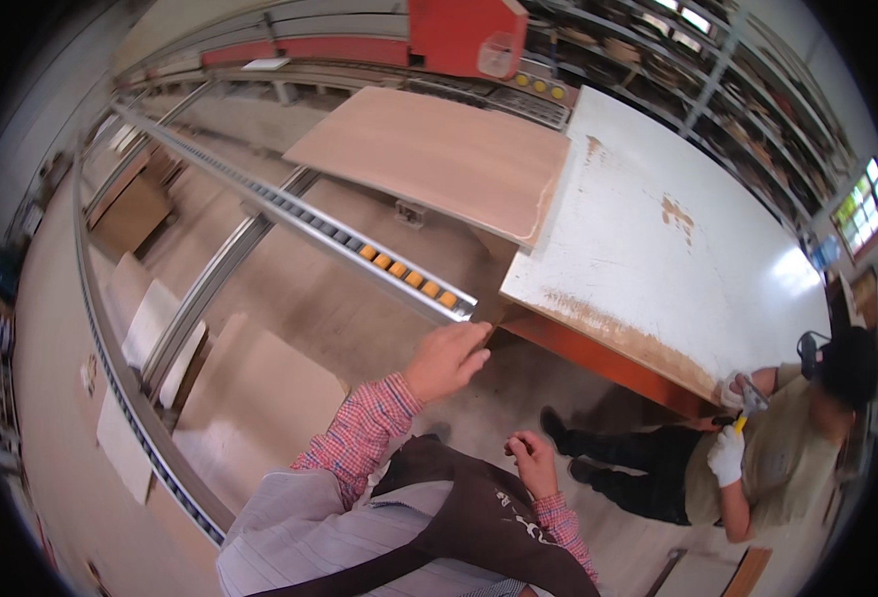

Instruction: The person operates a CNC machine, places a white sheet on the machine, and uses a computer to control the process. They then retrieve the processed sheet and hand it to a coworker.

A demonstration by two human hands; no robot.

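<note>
Head view: left hand point(446, 360) outstretched, fingers touching roller rail point(359, 244); right hand point(534, 460) curled, empty.

I see my left hand point(446, 360) bare, its sleeve point(359, 433) a soft red checked cloth, reaching near the far roller rail point(290, 211), which looks like brushed, dull-shining metal set with glossy orange plastic wheels point(406, 274). My right hand point(533, 460) rests on a dark brown matt cloth apron point(479, 517). Far off, the plywood sheet point(437, 156) looks smooth, matt, pale wood. On the right, the table top point(658, 249) is white paint, worn and rust-stained, faintly glossy.
</note>
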